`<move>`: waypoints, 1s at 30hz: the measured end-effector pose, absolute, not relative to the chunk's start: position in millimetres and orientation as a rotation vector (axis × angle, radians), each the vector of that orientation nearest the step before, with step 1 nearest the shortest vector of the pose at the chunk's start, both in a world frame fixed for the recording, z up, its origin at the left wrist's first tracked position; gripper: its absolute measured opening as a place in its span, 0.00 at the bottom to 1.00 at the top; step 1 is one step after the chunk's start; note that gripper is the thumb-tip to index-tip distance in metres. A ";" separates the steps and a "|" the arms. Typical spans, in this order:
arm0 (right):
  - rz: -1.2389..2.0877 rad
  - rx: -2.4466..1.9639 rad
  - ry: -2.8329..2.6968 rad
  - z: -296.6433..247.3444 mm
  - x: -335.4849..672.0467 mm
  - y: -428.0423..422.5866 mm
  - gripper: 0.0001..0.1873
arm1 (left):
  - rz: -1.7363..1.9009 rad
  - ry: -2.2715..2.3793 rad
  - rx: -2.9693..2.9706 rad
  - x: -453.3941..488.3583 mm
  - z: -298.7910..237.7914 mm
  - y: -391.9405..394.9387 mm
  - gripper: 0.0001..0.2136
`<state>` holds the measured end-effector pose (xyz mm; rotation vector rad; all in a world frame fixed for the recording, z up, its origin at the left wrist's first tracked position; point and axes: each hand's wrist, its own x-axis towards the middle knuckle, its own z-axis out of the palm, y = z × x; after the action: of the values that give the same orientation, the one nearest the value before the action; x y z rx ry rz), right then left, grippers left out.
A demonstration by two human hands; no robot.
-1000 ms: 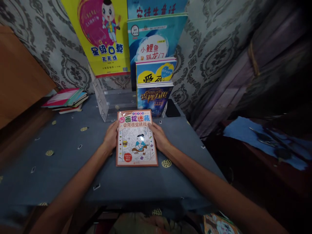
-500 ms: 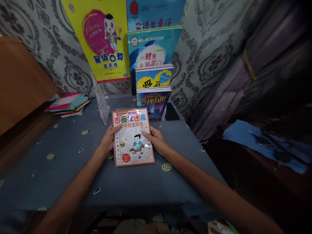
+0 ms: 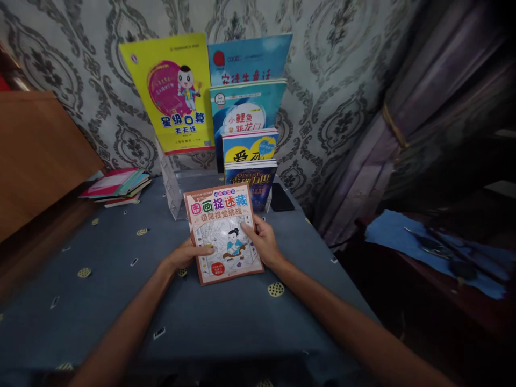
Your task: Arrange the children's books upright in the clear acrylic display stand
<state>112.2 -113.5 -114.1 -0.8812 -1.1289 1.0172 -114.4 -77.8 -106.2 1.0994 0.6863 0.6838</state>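
A thin book point(image 3: 228, 226) with an orange-brown border, colourful Chinese lettering and a drawn seated figure is held between both hands, its cover facing me and slightly tilted. My left hand point(image 3: 186, 255) grips its left edge, thumb lying on the cover and fingers behind. My right hand point(image 3: 262, 239) clasps the right edge the same way. Just behind it stands a clear acrylic rack point(image 3: 172, 188). In the rack are a yellow workbook point(image 3: 173, 102), a teal book point(image 3: 248, 102), a blue-and-yellow book point(image 3: 242, 148) and a dark blue book point(image 3: 258, 191).
A stack of books point(image 3: 116, 185) lies at the back left of the cloth-covered table point(image 3: 108, 301), near a brown wooden panel point(image 3: 40, 156). A black phone point(image 3: 282, 197) rests right of the rack. Blue cloth point(image 3: 391, 231) lies on the right, beside a tied curtain point(image 3: 363, 161).
The book has turned slightly counter-clockwise, and my left hand has slid lower on its edge. My view has tilted up, showing more wall above the rack.
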 end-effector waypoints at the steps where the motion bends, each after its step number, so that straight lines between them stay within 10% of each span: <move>1: 0.986 -0.890 -1.143 -113.5 112.9 -113.6 0.19 | 0.669 0.675 1.106 -113.3 -107.8 -78.2 0.30; 30: 0.612 -1.120 -1.765 -120.7 116.2 -125.8 0.19 | 0.788 0.871 1.273 -130.5 -112.8 -58.3 0.35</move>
<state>116.2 -125.8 -120.7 -1.1196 -1.7651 0.6118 -130.5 -58.3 -112.8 1.2734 0.8709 0.7881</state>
